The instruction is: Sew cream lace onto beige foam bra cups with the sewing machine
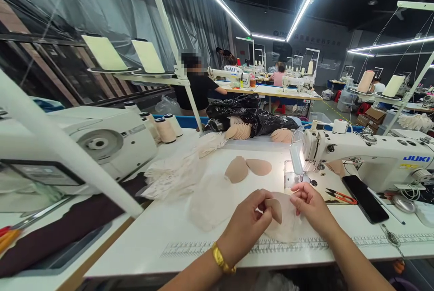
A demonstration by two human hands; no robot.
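Note:
My left hand (249,221), with a gold bracelet at its wrist, pinches a small beige fabric piece (276,211). Pale, thin fabric (283,233) hangs below and between my hands, over the table. The fingers of my right hand (310,205) are closed at the upper right edge of that pale fabric. Two beige cup-shaped pieces, one rounded (236,170) and one oval (259,167), lie beyond my left hand. A sheer pale piece (212,203) rests flat left of my hands.
A white sewing machine (373,148) stands at the right, its needle area lit. Near it lie orange-handled snips (342,196) and a black phone (365,199). Lace (172,173) is piled at the left. Stacked beige pieces (239,131) and black plastic (251,110) sit behind.

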